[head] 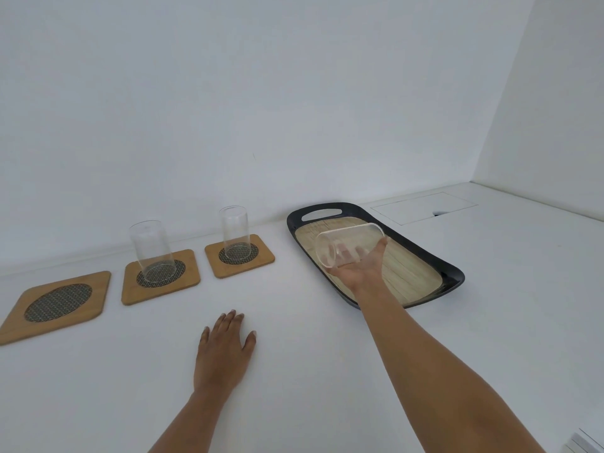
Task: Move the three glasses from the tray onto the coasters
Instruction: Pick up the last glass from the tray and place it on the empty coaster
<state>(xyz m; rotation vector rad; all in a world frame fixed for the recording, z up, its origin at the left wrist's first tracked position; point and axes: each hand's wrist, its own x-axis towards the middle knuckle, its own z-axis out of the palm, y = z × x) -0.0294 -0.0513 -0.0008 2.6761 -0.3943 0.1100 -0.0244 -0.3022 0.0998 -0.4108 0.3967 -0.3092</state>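
Curling up around the last glass, the fingers of the right hand are showing through its clear wall, with the thumb pressing against the far side near its base. The glass is lying tipped on its side in that palm, mouth pointing to the left of the frame, hovering over the tray just right of centre. As far as I can see, the tray's pale slatted bed is holding nothing else.

Resting flat on the white surface at lower centre, the left hand is gripping nothing, fingers loosely spread.

Two glasses are standing upright, one on the middle coaster and one on the right coaster; both look empty. Waiting bare at the far left of the frame is the third coaster.

I judge this the final carry. It is calling for righting the glass, crossing leftward clear of the two standing ones, and setting it down centred on the woven patch.
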